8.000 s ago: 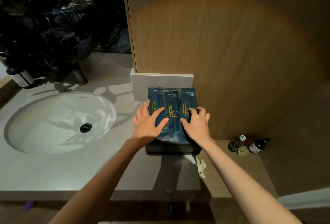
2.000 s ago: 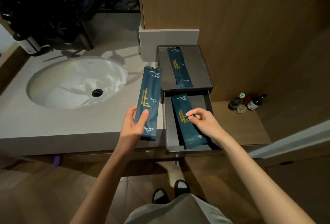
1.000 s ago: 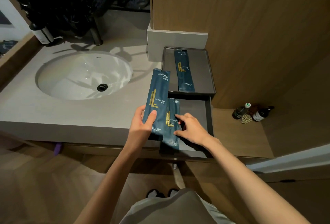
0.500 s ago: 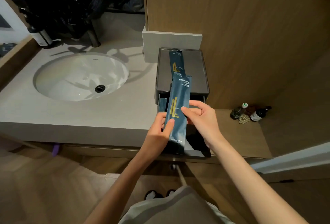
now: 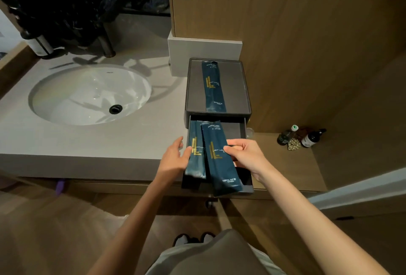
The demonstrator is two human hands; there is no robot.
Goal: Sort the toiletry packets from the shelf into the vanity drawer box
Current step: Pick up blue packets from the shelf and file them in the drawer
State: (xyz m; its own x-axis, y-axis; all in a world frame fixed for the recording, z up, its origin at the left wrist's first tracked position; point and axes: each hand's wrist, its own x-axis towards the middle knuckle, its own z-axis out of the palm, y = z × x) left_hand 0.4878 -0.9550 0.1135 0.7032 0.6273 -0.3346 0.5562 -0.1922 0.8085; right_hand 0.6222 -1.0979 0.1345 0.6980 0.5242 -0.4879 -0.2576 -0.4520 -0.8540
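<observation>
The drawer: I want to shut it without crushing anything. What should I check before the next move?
1. Is the drawer pulled out: ok.
2. Is the left packet inside it: ok, it lies along the left wall, and the left hand touches it.
3. Is the right packet inside: not ok, its near end overhangs the drawer front, and the right hand pinches it.
4. Are the packets side by side: not ok, the right one overlaps the left.
5. Is there room on the drawer floor: ok, it is bare at the right.
6. Is the top packet sorted: not ok, it lies on the box top.
</observation>
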